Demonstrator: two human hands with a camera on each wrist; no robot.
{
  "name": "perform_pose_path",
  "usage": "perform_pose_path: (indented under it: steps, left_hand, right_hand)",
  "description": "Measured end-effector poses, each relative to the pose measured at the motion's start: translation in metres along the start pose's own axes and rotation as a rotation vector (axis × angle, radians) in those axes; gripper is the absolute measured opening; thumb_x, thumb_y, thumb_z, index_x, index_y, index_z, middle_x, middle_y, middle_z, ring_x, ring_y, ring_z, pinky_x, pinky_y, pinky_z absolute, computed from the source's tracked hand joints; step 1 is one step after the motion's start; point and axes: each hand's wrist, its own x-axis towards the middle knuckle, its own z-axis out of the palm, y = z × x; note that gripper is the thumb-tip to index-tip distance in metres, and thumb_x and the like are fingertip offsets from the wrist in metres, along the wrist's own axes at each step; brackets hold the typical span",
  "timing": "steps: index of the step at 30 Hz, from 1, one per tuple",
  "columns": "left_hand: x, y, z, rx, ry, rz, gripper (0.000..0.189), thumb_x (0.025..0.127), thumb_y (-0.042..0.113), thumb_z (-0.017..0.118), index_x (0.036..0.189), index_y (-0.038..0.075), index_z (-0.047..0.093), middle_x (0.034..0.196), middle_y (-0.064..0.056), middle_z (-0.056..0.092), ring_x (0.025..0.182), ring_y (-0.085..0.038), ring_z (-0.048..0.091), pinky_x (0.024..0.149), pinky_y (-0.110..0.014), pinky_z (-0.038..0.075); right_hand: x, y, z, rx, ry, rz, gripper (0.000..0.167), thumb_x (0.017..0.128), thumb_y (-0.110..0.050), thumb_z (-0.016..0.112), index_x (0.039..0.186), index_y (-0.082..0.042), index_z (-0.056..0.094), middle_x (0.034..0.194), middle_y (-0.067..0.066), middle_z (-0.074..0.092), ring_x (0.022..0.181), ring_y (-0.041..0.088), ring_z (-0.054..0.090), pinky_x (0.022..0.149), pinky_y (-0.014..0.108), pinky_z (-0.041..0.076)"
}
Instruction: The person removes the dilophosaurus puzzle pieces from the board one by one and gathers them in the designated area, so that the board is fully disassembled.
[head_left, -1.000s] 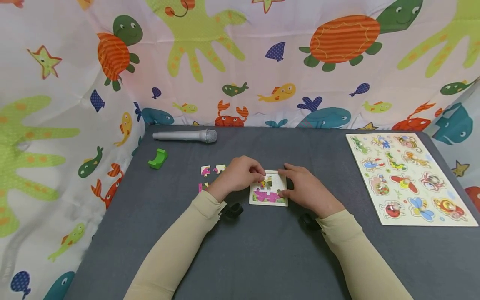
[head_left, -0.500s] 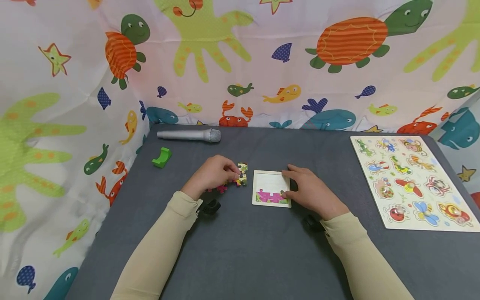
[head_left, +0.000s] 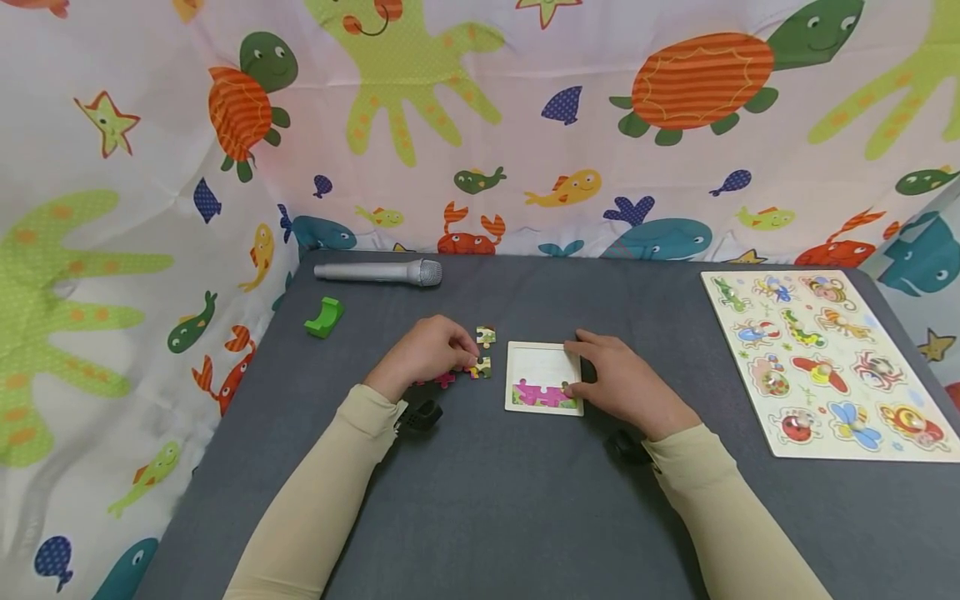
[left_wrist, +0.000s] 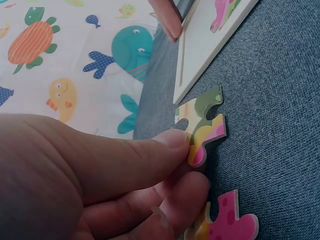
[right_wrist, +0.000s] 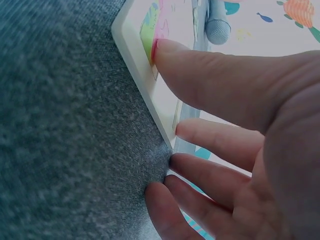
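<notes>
My left hand (head_left: 423, 357) pinches a green, yellow and pink jigsaw piece (left_wrist: 205, 122) between thumb and finger, low at the tabletop left of the small puzzle tray (head_left: 543, 360). A pink row of pieces (head_left: 537, 394) fills the tray's near side; its far part shows bare white. Another jigsaw piece (head_left: 486, 336) lies just beyond the left fingertips. Beneath that hand are pink pieces (left_wrist: 235, 220), partly hidden. At the tray's right edge rests my right hand (head_left: 626, 385), its thumb pressing on the tray's near right corner area and its forefinger touching the rim.
Behind the hands, a silver microphone (head_left: 378, 272) lies along the back edge of the dark grey table (head_left: 495, 508). A green curved block (head_left: 325, 317) sits left of it. A large insect picture board (head_left: 828, 362) lies at the right.
My left hand has moved left from over the tray, bringing a jigsaw piece away; the tray's middle is now bare. In the last half second it has barely moved. The right hand stays at the tray.
</notes>
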Motion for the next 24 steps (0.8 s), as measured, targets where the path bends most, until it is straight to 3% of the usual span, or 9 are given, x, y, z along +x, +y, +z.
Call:
perform_pose_path:
  steps: [13,24]
  left_hand:
    - [0.0,0.001,0.001,0.054,0.007,0.01,0.007,0.099,0.021,0.08,0.099,0.017,0.085,0.09,0.001,0.078,0.068,-0.015,0.063,0.066,-0.031,0.049]
    - [-0.004,0.01,0.002,0.088,0.03,0.013,0.007,0.098,0.02,0.08,0.1,0.014,0.083,0.09,-0.001,0.076,0.069,-0.015,0.062,0.066,-0.031,0.049]
  right_hand:
    - [0.0,-0.001,-0.001,-0.008,-0.012,-0.007,0.071,0.096,-0.03,0.082,0.157,-0.005,0.055,0.171,0.026,0.039,0.157,0.05,0.038,0.123,0.064,0.04]
    - [-0.001,-0.001,0.0,-0.02,-0.004,-0.019,0.072,0.098,-0.033,0.079,0.158,-0.004,0.054,0.171,0.026,0.04,0.156,0.05,0.04,0.122,0.064,0.041]
